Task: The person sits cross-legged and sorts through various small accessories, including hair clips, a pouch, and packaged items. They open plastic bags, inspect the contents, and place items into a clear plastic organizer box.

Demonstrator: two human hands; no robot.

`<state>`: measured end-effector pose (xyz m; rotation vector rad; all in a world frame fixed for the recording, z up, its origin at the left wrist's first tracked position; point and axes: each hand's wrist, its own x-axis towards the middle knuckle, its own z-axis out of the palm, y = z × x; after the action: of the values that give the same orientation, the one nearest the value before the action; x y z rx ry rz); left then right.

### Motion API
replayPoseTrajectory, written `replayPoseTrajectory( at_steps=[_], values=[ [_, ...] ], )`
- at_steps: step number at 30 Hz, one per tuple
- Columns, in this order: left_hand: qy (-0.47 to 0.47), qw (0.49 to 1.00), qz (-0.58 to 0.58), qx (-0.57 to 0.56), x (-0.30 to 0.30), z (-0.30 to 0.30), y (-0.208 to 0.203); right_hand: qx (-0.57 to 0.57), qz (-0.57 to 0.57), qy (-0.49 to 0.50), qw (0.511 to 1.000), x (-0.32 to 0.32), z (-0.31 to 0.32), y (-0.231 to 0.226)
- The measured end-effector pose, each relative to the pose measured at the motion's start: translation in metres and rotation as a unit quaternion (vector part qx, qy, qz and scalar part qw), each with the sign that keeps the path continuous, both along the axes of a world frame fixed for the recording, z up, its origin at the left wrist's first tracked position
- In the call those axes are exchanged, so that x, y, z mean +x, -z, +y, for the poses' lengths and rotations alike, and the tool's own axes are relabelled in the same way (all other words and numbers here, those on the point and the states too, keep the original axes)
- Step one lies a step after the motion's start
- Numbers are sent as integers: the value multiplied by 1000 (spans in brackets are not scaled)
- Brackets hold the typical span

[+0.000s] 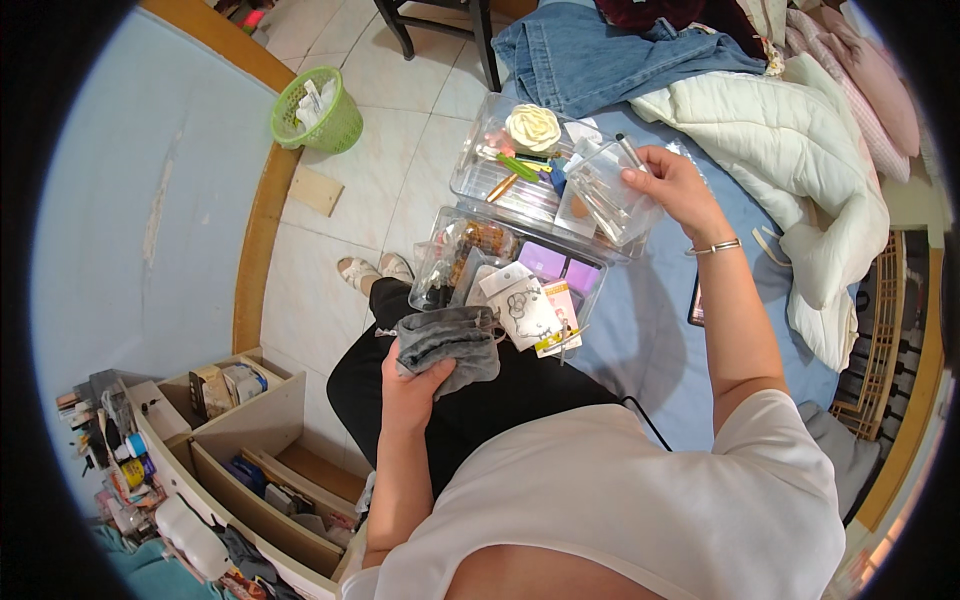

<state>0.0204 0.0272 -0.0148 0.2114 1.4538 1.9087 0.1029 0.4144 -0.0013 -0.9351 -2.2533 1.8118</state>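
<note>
The bed (640, 330), covered in a blue sheet, extended beneath and beyond both hands. A white padded jacket (790, 160) lay on it to the right of the right hand, and blue jeans (600, 55) lay beyond that hand. Two clear plastic organiser trays rested at the bed edge. The far tray (480, 175) sat just left of the right hand and held a cream fabric flower (533, 127) and coloured clips. The near tray (590, 300) sat below the right hand and beyond the left hand; it held purple boxes, paper cards and small packets.

The right hand (672, 185) was raised over the far tray. Its fingers were closed around a small clear plastic box (610, 195), which was tilted and held clear of the trays. A thin metal-tipped item (630, 150) stood at the fingertips on the top of the box; whether it was pinched or only touching could not be determined. A silver bracelet (715, 247) circled the wrist.

The left hand (415, 385) rested over the lap, near the body. Its fingers were curled around a folded grey cloth (450, 345), with the thumb on top. The cloth touched the near tray's front edge.

A green basket (318, 110) stood on the tiled floor, well apart to the left.
</note>
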Motion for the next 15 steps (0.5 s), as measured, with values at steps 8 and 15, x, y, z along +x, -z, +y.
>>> replayPoseTrajectory(
  at_steps=[8,15],
  values=[
    [0,1000,2,1,4,-2,-4,-22,32,-11,999,1,-3,-2],
    [0,1000,-2,-5,6,-4,-8,-12,30,-16,999,3,-6,-4]
  ],
)
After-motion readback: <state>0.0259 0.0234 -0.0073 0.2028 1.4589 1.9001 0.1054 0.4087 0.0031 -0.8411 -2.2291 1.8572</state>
